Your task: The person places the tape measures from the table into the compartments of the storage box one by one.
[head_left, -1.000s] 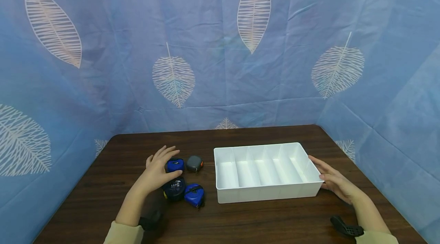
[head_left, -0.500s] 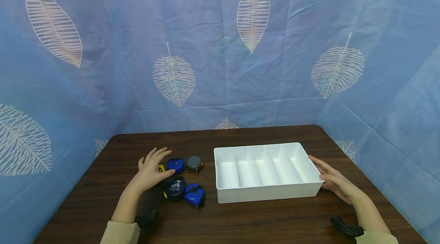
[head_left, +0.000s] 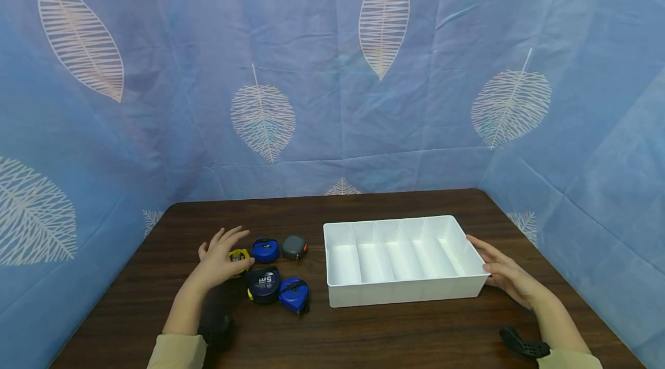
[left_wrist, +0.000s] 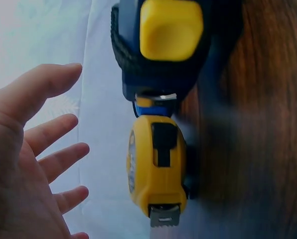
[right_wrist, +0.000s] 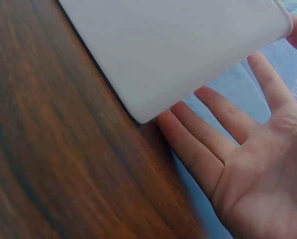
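My left hand (head_left: 217,264) hovers over the left side of a yellow tape measure (head_left: 239,255), fingers spread and holding nothing. In the left wrist view, a gap separates the thumb and fingers from that yellow tape measure (left_wrist: 161,164). Close by lie a dark tape measure marked 5m (head_left: 264,286), two blue tape measures (head_left: 265,251) and a grey one with an orange part (head_left: 294,246). At the right end of a white divided tray (head_left: 400,294), my right hand (head_left: 511,283) rests with extended fingertips against the end wall and the thumb at the front corner of the rim.
The tray's several compartments have nothing in them. Everything stands on a dark wooden table (head_left: 395,337), its far edge meeting a blue leaf-patterned cloth (head_left: 312,126). Black bands (head_left: 523,343) are on both wrists.
My left hand has moved left, away from above the blue and dark tape measures, uncovering the yellow one. The right hand and the tray have stayed in place.
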The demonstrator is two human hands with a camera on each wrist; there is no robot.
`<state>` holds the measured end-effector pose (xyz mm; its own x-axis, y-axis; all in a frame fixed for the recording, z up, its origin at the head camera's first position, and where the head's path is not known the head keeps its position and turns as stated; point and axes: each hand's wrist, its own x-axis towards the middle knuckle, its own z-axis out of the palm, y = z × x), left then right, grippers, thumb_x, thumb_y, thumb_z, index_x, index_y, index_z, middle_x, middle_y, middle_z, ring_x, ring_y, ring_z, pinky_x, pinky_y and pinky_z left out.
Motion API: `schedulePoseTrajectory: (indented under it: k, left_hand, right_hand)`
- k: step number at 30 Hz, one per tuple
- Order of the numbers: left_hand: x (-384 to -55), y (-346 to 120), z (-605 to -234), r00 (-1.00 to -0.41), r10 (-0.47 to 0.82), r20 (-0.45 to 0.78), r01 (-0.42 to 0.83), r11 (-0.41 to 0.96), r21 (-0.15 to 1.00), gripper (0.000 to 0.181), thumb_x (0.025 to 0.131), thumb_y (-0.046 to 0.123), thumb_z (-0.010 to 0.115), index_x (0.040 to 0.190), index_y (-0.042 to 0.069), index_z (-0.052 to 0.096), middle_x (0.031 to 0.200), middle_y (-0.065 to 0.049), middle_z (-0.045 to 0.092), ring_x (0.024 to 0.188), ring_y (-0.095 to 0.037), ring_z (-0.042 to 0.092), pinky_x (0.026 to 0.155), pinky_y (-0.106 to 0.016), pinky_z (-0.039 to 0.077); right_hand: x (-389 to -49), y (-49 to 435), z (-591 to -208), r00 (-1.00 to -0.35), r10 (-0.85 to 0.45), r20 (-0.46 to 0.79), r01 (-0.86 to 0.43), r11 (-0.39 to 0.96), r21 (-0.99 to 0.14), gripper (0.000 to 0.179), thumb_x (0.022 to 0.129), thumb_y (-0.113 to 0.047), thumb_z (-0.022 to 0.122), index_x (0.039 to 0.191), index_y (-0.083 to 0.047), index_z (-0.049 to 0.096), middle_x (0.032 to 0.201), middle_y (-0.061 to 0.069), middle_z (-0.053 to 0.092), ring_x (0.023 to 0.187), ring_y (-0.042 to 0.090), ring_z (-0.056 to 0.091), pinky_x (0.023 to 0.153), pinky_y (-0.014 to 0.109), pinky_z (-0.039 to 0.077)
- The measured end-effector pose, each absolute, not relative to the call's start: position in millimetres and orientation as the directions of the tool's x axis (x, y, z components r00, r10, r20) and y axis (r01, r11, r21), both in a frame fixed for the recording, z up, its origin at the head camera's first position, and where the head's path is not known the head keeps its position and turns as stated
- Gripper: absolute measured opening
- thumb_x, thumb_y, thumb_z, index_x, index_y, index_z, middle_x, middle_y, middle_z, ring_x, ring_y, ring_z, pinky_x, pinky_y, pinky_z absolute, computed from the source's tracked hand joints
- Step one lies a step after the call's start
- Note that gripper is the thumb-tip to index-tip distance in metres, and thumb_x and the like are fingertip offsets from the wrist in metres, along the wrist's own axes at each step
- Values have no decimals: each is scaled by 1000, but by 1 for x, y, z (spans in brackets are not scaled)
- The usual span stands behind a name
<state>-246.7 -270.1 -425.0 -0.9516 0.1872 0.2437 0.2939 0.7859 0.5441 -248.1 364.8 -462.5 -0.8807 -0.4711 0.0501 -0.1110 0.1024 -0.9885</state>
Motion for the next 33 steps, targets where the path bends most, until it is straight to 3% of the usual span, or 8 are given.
schedulePoseTrajectory:
  k: [16,33]
  left_hand:
    - [-243,-284,-430,-968,192,159,249,768,590,71,78,21,77,140,4,47,148,-24,31,136,-51,8,92,-75,-5]
    - [-249,-292,-446,-987,155,41,150,800,581,80,72,24,82,141,4,46,148,-26,30,135,-52,11,91,-77,1]
  right_hand:
    - [-250,366,-463,-881,-470,55,-121,112,-986,67,96,-16,42,155,-16,11,138,-27,35,117,8,51,87,45,43]
    - [-249,365,-461,-876,-480,54,-117,104,-988,66,97,-15,41,155,-16,10,139,-27,34,119,7,50,88,43,44]
